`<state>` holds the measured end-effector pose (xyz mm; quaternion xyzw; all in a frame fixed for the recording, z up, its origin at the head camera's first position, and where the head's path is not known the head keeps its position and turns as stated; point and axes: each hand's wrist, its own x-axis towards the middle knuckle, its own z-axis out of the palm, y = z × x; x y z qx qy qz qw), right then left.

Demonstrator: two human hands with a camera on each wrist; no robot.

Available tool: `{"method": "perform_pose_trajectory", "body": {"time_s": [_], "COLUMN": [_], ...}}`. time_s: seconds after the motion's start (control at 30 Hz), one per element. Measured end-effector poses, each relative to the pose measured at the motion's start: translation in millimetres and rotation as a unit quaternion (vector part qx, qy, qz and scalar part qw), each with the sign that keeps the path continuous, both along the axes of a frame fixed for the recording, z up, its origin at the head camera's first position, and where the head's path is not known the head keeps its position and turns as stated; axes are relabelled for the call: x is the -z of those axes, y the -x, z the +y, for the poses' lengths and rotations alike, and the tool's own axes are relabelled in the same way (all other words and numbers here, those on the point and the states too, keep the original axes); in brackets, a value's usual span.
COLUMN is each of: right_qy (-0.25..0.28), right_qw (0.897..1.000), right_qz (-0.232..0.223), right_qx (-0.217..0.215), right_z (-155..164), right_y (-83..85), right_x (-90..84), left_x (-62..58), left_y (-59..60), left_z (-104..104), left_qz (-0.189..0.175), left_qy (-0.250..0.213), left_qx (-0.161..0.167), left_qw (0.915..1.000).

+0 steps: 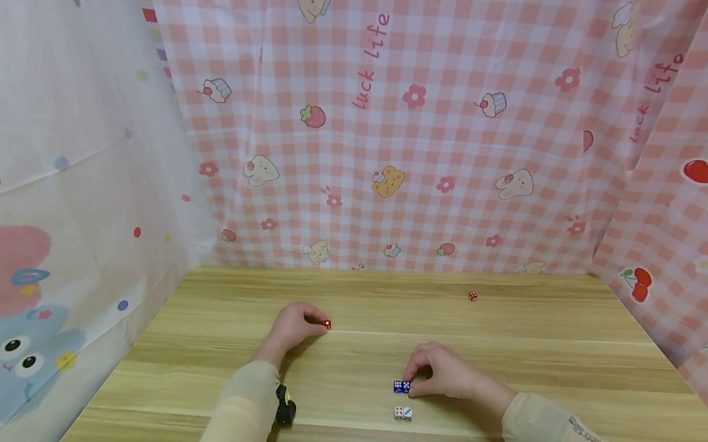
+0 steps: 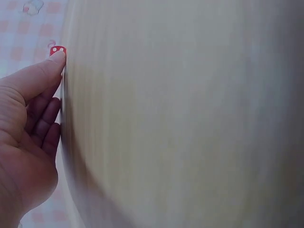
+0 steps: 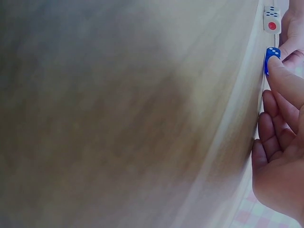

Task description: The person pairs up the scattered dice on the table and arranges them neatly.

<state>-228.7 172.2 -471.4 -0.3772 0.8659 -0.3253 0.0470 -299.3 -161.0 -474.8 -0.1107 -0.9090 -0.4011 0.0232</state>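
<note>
Checked backdrop [image 1: 454,153] reads "luck life"; right hand [image 1: 442,376] pinches blue die [image 1: 402,386].

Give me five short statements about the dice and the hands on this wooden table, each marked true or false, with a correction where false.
1. The left hand pinches a red die. True.
2. The right hand grips a green die. False: its fingers are on blue dice.
3. White dice lie nearer the person than the blue ones. True.
4. The white dice are stacked on top of the blue dice. False: they lie apart on the table.
5. The second red die lies between the two hands. False: it sits far back, near the checked curtain.
</note>
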Motion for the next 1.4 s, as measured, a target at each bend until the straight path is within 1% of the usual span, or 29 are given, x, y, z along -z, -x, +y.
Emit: {"method": "perform_pose_trajectory", "body": {"time_s": [0.1,0.27,0.5,0.67,0.87,1.1,1.2,1.4], "right_qy": [0.002,0.004,0.003,0.003,0.009,0.027,0.035,0.063], "right_qw": [1.0,1.0,1.0,1.0,1.0,0.998,0.998,0.997], "right_qz": [0.006,0.012,0.011,0.007,0.011,0.035,0.031,-0.001], "right_qx": [-0.005,-0.008,-0.005,-0.004,-0.011,-0.037,-0.043,-0.045], "right_z": [0.3,0.4,-0.1,-1.1,-1.8,1.2,3.0,8.6], "right_y": [-0.1,-0.2,-0.2,-1.1,-2.2,-0.1,1.2,2.8], "right_x": [0.2,0.2,0.5,-1.2,-3.6,-1.1,0.7,2.1], "left_x": [0.7,0.8,-0.7,-1.3,0.3,-0.5,-2.2,-4.5], "left_y": [-0.1,-1.2,-3.5,-6.1,-8.0,-12.7,-16.1,-21.4], "left_z": [7.6,19.4,34.5,44.2,55.4,68.7,74.5,85.1], "left_qz": [0.0,0.001,-0.017,-0.013,-0.003,-0.008,-0.015,-0.018], "left_qy": [-0.002,0.002,0.003,0.004,0.02,0.016,0.016,0.019], "left_qx": [0.015,0.049,0.085,0.108,0.128,0.146,0.154,0.167], "left_qw": [0.9999,0.9988,0.9963,0.994,0.9916,0.9891,0.9879,0.9856]}}
